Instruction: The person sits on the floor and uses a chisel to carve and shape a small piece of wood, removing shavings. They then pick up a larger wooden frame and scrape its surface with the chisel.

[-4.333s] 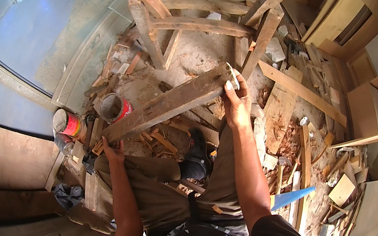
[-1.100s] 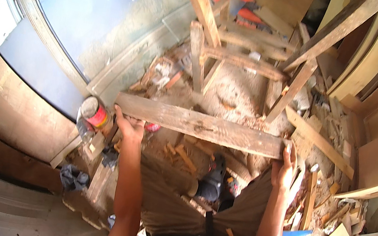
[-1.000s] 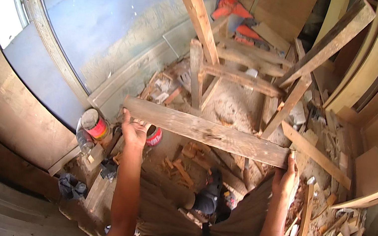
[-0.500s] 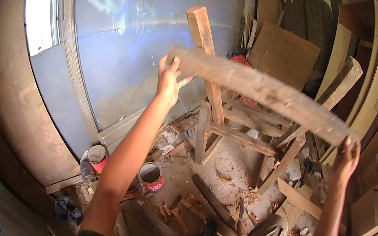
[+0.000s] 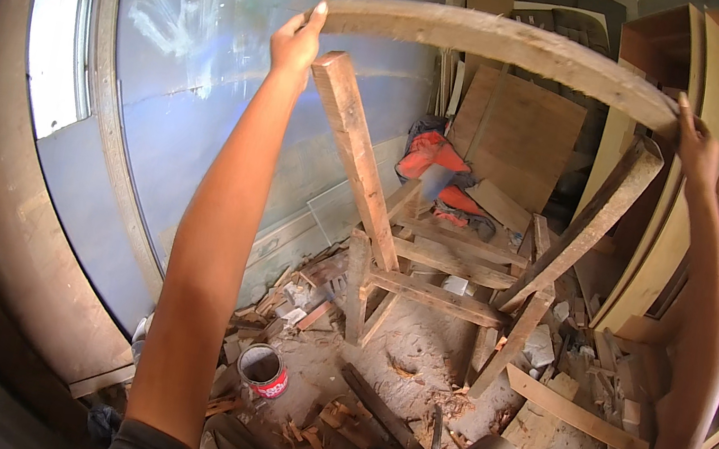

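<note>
- Left hand [image 5: 297,36] is raised overhead and clamped on the left end of a long weathered plank [image 5: 507,44], fingers wrapped over its upper edge.
- Right hand [image 5: 699,145] is likewise raised and closed on the right end of the same plank, thumb and fingers gripping its edge.
- Plank is held in the air above a rough wooden frame [image 5: 438,267], well clear of the floor; its right end lies just beside the top of the frame's right leaning post [image 5: 584,231], but contact cannot be confirmed.
- Long axis of the plank runs left to right across the view, roughly level, the right end slightly lower; the apparent bow is attributed to lens curvature. A broad face is turned toward the camera.
- Frame is made of two slanted posts, the left post [image 5: 355,152] leaning toward the upper left, joined by several cross rails lower down.
- Floor [image 5: 413,359] is bare and dusty, littered with wood offcuts, chips and sawdust.
- A red and white tin can [image 5: 263,371], open at the top, stands on the floor to the left of the frame.
- Wall to the left is a large blue-grey panel [image 5: 236,107] with white smears and a green patch near the top.
- An orange cloth bundle [image 5: 434,156] lies at the back of the room beside leaning wooden boards [image 5: 514,136].
- Timber door frames [image 5: 666,231] are stacked against the right side.
</note>
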